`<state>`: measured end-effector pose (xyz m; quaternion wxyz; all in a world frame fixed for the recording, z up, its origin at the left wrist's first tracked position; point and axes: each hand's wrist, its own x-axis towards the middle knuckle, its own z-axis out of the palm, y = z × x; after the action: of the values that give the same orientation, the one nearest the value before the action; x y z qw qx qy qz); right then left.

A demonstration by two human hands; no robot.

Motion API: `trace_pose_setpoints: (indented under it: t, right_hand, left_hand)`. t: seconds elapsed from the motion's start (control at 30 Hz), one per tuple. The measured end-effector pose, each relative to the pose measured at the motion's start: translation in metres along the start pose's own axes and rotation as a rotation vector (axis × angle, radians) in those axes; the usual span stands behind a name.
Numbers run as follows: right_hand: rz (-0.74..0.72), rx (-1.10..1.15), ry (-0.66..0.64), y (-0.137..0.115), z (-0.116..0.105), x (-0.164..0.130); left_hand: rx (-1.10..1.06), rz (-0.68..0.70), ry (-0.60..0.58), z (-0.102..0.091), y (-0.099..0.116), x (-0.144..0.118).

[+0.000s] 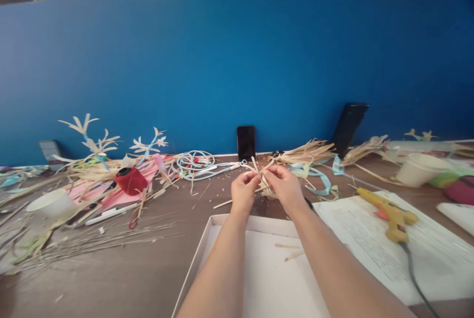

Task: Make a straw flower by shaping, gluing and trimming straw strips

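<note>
My left hand [245,190] and my right hand [284,185] meet over the table just beyond a shallow white box lid [274,268]. Both are closed, fingertips pinching a small bundle of pale dried strips [255,164] whose ends fan out above the fingers. Its lower part is mostly hidden by my hands. A thin pale stick [222,204] lies left of my left hand. Two small pale pieces [292,255] rest inside the lid, under my forearms.
A black phone [246,142] leans on the blue partition [237,61]. Rightward, a yellow glue gun [392,214] lies on printed paper [351,239], its cord trailing forward. On the left are a red object [131,180], a white bowl [52,203], a coiled pale-blue cord [196,164] and thin wires [111,239].
</note>
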<state>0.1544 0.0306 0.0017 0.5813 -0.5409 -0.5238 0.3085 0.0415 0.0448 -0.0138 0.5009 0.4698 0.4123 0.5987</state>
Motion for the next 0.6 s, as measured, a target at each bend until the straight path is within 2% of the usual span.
trace_pose_setpoints:
  t: [0.2,0.6]
  right_hand:
    - [-0.015,-0.027,-0.008,-0.0032,-0.0012,-0.0004]
    - [0.061,0.022,-0.001,-0.0043,-0.0012,-0.0020]
  left_hand:
    - [0.023,0.020,-0.004,0.0004,0.0002,-0.0009]
    - [0.061,0.049,0.021,0.0034,0.0030,-0.0024]
